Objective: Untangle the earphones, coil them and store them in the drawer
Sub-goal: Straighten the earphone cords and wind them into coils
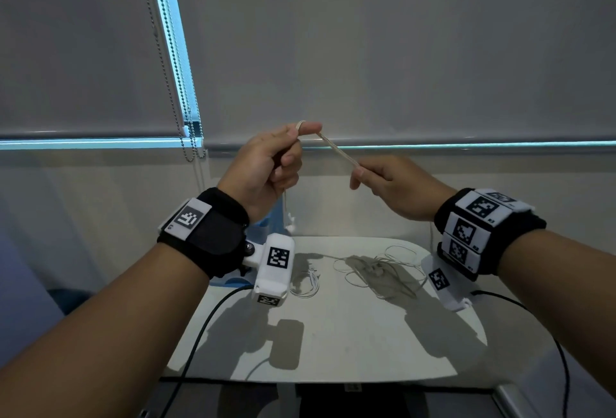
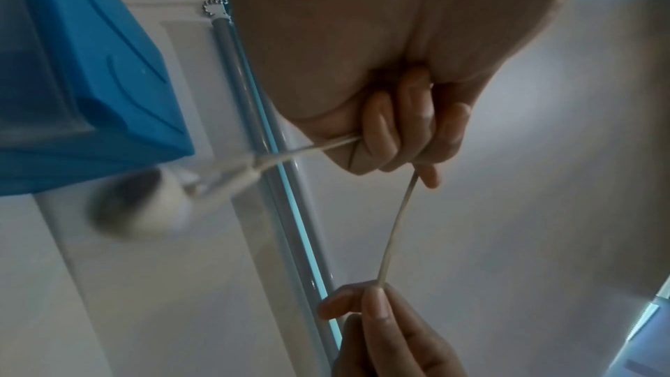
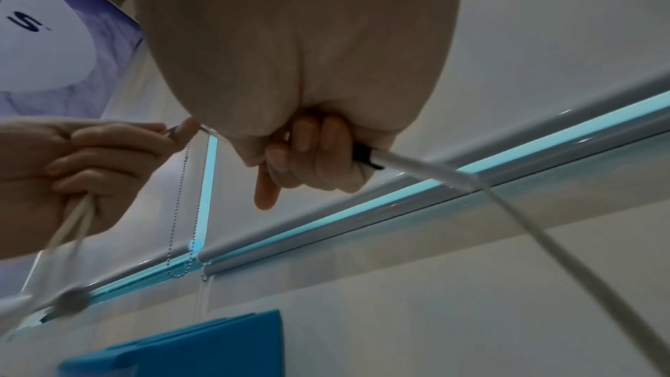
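White earphones are held up above the table (image 1: 350,334). My left hand (image 1: 300,132) grips the cable, which loops over its index finger. The two earbuds (image 1: 290,221) dangle below its palm; one shows blurred in the left wrist view (image 2: 145,205). A short stretch of cable (image 1: 337,150) runs taut to my right hand (image 1: 358,172), which pinches it between thumb and fingers. From the right hand (image 3: 315,154) the cable (image 3: 525,225) trails down and away. The blue drawer unit (image 2: 90,68) stands behind my left wrist, mostly hidden in the head view.
More loose, tangled white cable (image 1: 376,267) lies on the table under my hands, with a smaller white bundle (image 1: 308,284) to its left. Bead chains (image 1: 186,137) of the window blind hang at the back left. Black leads run from both wrist cameras.
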The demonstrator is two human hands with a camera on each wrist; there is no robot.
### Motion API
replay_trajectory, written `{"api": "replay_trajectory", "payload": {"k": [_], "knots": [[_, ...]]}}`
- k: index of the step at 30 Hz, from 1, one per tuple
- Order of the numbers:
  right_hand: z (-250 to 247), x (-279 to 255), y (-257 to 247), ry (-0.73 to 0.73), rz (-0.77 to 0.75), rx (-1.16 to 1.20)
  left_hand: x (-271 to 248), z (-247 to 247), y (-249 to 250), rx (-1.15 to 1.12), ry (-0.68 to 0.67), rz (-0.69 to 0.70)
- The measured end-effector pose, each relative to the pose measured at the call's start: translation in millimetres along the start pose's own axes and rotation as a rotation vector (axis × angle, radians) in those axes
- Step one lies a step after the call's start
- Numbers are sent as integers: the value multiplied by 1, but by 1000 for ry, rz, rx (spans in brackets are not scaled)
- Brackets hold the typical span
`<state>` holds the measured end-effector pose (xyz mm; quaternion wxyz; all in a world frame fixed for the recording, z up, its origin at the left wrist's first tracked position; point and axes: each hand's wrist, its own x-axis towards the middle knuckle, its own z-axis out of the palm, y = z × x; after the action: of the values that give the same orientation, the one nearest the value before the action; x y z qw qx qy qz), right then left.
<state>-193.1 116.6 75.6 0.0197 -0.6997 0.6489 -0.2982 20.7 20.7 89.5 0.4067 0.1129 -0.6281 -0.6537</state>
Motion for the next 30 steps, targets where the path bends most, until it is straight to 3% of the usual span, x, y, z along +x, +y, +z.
{"api": "replay_trajectory", "payload": {"k": [14,22,30], "knots": [[-5,4,-5,289,-111,21,-11,-9,13,-40,45,24],[5,2,6,157,-55,-14,-11,-7,15,-81,2,7],[21,-3,-13,-39,-87,-30,-8,2,4,-120,87,32]]}}
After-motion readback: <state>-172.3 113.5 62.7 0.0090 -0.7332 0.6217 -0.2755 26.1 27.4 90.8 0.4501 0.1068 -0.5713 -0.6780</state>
